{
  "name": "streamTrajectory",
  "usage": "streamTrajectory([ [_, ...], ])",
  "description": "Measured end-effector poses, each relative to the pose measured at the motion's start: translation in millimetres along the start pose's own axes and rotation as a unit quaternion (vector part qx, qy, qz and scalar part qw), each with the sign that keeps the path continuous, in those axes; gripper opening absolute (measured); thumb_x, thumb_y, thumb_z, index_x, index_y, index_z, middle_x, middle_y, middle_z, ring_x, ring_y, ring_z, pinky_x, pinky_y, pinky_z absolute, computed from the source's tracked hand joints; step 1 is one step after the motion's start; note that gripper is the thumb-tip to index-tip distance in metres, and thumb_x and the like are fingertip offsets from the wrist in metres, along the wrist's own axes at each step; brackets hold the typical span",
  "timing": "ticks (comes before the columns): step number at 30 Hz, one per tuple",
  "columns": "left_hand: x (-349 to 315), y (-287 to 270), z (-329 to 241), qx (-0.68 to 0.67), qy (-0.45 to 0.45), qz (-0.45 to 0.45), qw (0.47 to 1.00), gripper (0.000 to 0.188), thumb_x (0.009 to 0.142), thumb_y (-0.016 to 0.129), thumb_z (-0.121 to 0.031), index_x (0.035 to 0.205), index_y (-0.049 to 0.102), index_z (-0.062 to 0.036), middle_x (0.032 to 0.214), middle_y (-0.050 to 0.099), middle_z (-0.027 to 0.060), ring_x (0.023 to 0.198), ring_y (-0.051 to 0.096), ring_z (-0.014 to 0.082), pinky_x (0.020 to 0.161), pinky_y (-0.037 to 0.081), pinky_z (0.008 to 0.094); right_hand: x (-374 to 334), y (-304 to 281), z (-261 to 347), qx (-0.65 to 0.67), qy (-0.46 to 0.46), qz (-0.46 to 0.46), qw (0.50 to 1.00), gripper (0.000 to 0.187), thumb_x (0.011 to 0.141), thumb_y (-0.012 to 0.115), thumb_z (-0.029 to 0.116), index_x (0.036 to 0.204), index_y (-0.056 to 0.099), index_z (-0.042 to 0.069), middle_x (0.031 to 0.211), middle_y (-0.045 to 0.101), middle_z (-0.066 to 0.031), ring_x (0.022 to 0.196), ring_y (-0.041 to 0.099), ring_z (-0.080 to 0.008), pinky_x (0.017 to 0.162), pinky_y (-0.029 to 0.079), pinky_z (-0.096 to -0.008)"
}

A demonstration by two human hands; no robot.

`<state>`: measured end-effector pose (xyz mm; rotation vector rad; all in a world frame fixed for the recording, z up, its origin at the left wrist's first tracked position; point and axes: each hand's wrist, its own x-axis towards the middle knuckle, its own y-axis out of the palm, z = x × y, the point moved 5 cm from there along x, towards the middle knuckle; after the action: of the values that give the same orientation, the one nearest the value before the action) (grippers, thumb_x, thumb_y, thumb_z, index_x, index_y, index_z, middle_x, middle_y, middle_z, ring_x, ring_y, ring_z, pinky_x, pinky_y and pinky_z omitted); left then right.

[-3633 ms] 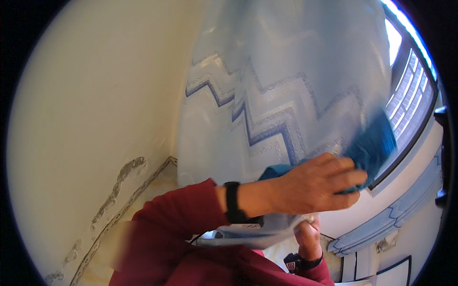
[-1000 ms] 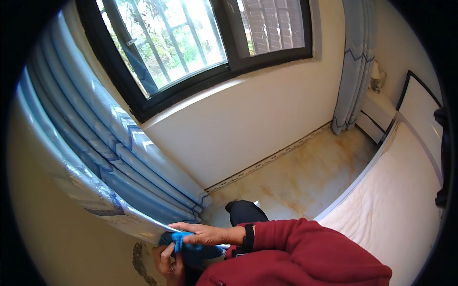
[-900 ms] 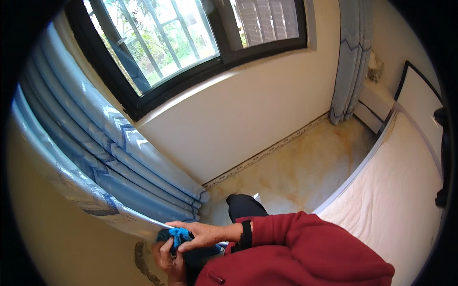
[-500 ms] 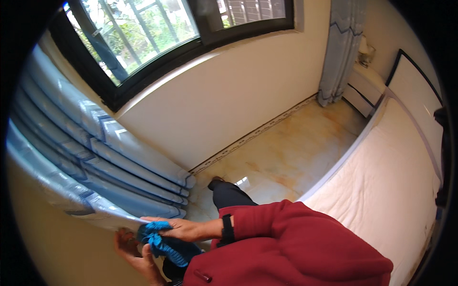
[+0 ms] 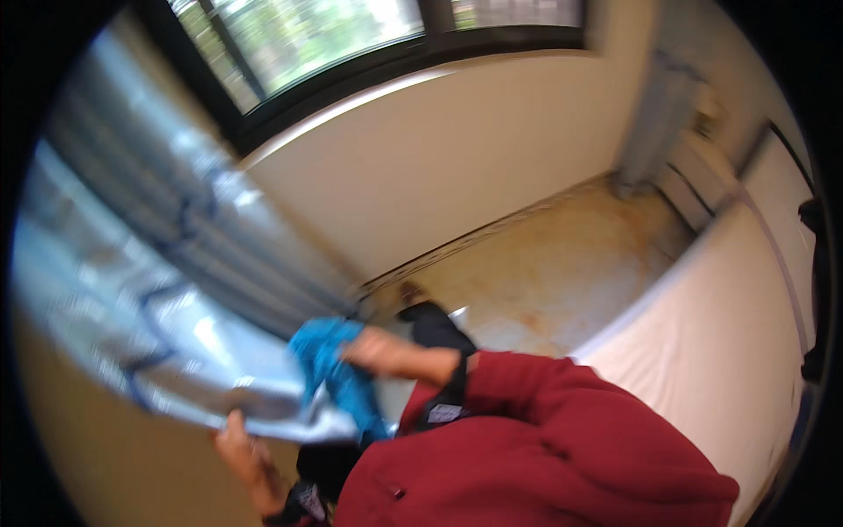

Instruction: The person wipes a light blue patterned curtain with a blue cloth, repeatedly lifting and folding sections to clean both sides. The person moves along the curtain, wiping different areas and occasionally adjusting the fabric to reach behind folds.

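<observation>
My left hand [image 5: 242,452] is at the lower edge of a light-blue patterned curtain [image 5: 219,342], its fingers closed on the fabric border. Smeared by motion, my right hand [image 5: 379,351] grips a bright-blue cloth [image 5: 338,369] that hangs down in loose folds. The cloth lies against the curtain's near end. That part of the curtain is pulled out toward me, its pale patterned face spread between the two hands. Black bands circle both wrists.
Further curtain folds [image 5: 189,189] hang beside the dark-framed window [image 5: 342,79]. A bed with a pale cover [image 5: 694,351] takes up the right side. Beyond it are a bedside cabinet [image 5: 689,198] and another curtain [image 5: 659,123]. My foot [image 5: 410,292] rests on the marbled floor.
My right hand has moved right and up, away from the left, with the blue cloth now spread looser. The curtain edge is drawn out wider. The view has shifted and blurred.
</observation>
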<state>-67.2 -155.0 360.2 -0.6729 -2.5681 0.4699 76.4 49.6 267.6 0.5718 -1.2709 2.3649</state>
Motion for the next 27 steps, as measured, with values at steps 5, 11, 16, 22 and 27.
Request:
streamTrajectory([
  [5,12,12,21,-0.210,-0.006,-0.053,0.976,0.022,0.088,0.052,-0.006,0.109,0.059,-0.0004,0.092,0.059,0.0082,0.081,0.057,0.0198,0.072,0.047,0.0333,67,-68,6,0.528,0.039,-0.189,0.827,0.041,0.099,0.046,0.005,0.140,0.042,0.006,0.139,0.048,-0.0094,0.124,0.049,-0.0230,0.106,0.039,-0.0344],
  [11,-1,7,38,-0.329,0.044,0.083,0.940,0.045,0.089,0.060,-0.012,0.132,0.047,-0.0032,0.121,0.057,0.0082,0.110,0.056,0.0225,0.091,0.047,0.0366,151,-35,150,0.105,-0.369,-0.147,0.912,0.040,0.073,0.070,-0.002,0.110,0.069,0.012,0.117,0.059,-0.0088,0.103,0.057,-0.0263,0.090,0.045,-0.0348],
  [16,-31,-73,77,-0.048,0.132,0.050,0.989,0.050,0.094,0.054,-0.029,0.137,0.044,-0.0066,0.125,0.057,0.0120,0.108,0.058,0.0273,0.091,0.049,0.0431,177,25,30,0.146,-0.063,-0.153,0.975,0.030,0.075,0.064,-0.004,0.102,0.070,0.010,0.099,0.061,-0.0121,0.097,0.059,-0.0301,0.081,0.049,-0.0359],
  [22,-71,-102,79,0.388,0.357,-0.099,0.844,0.084,0.084,0.060,-0.060,0.139,0.038,-0.0009,0.131,0.052,0.0181,0.109,0.057,0.0310,0.094,0.044,0.0444,164,87,-21,0.367,0.243,-0.024,0.898,0.018,0.082,0.057,0.007,0.096,0.068,0.003,0.095,0.068,-0.0149,0.082,0.066,-0.0221,0.073,0.052,-0.0342],
  [27,-58,-90,86,-0.030,0.028,-0.006,0.999,0.101,0.077,0.054,-0.074,0.144,0.031,-0.0032,0.137,0.045,0.0163,0.113,0.053,0.0296,0.098,0.041,0.0444,189,36,113,0.302,-0.240,-0.128,0.914,0.024,0.070,0.067,0.004,0.094,0.060,0.004,0.106,0.061,-0.0099,0.096,0.057,-0.0278,0.089,0.044,-0.0362],
])
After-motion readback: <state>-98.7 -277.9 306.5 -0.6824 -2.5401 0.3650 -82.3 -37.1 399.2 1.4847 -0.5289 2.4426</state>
